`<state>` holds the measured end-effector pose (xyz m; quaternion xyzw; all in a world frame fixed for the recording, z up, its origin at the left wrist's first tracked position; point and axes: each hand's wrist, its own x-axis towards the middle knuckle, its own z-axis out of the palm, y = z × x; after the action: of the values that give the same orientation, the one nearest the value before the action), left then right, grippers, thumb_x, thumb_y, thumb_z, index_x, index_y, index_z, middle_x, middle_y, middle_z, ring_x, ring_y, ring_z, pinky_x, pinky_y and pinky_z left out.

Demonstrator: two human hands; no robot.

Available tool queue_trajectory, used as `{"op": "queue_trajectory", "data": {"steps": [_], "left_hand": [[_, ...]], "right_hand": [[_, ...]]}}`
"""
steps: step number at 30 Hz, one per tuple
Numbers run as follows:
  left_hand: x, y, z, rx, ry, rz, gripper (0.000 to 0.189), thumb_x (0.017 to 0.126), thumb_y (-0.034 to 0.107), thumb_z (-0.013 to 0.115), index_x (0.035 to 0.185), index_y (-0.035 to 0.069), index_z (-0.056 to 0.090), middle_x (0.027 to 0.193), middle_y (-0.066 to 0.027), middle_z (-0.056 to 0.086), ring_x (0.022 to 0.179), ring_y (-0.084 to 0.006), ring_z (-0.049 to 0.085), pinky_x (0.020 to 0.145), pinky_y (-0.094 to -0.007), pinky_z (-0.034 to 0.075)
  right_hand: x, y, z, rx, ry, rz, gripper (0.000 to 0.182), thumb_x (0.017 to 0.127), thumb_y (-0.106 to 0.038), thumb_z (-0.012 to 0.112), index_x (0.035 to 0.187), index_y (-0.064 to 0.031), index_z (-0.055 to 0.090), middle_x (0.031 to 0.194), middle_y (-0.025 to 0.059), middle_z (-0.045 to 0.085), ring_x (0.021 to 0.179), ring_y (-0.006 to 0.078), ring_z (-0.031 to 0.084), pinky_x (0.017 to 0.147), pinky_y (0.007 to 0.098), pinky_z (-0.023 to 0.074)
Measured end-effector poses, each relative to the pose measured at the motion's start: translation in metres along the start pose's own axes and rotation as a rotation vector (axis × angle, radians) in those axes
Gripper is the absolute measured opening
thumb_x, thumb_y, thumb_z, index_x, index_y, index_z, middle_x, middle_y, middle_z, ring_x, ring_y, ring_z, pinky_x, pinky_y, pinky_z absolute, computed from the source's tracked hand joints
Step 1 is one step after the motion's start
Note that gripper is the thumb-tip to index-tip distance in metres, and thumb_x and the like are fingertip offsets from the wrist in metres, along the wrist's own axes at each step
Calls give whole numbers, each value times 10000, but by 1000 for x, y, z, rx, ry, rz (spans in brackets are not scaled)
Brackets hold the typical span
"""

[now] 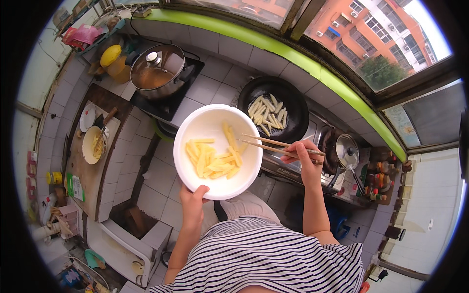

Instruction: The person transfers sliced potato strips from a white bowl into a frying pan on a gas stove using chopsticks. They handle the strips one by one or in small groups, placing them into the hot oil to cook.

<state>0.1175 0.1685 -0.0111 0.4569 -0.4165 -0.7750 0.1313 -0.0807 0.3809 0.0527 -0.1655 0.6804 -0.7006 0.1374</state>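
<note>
My left hand [194, 199] grips the lower rim of a white bowl [185, 172], its thumb over the edge. Inside lie cut potato strips [216, 161]. With my right hand [302, 155] I hold a pair of wooden chopsticks [271, 144], their tips over the right part of the bowl, near a few strips against its inner wall. Whether the tips pinch a strip I cannot tell. Just beyond the bowl, a black wok [295, 95] on the gas stove holds more potato strips [267, 113] in bubbling liquid.
A lidded pot [157, 69] stands on a black cooktop [187, 99] at the upper left. Right of the wok are a pan lid [347, 151] and seasoning bottles [381, 181]. On the left counter [78, 168] sits a smaller bowl [88, 146] with pale strips. A window frame [340, 66] runs behind the stove.
</note>
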Motion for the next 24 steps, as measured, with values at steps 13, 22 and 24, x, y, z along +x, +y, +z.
{"op": "queue_trajectory", "data": {"steps": [13,22,24], "left_hand": [[-2,0,2,0,3,21,498,726,-20,598,1210,-66,491,1067,-147,613,843,-209,664,595,-284,578],[-3,0,4,-9,14,18,502,718,-7,608,1203,-64,492,1064,-147,610,846,-211,657,596,-291,577],[-1,-2,2,-12,10,7,504,717,-6,610,1205,-59,494,1065,-144,610,847,-209,657,594,-287,574]], "right_hand": [[-10,28,43,-104,-208,-15,193,982,-122,535,957,51,616,846,89,643,752,152,685,674,254,565],[6,49,16,295,83,184,276,991,-214,519,880,28,593,800,136,659,691,218,695,615,297,583],[6,47,13,303,118,184,276,988,-214,521,875,28,590,794,144,662,684,221,695,603,303,584]]}}
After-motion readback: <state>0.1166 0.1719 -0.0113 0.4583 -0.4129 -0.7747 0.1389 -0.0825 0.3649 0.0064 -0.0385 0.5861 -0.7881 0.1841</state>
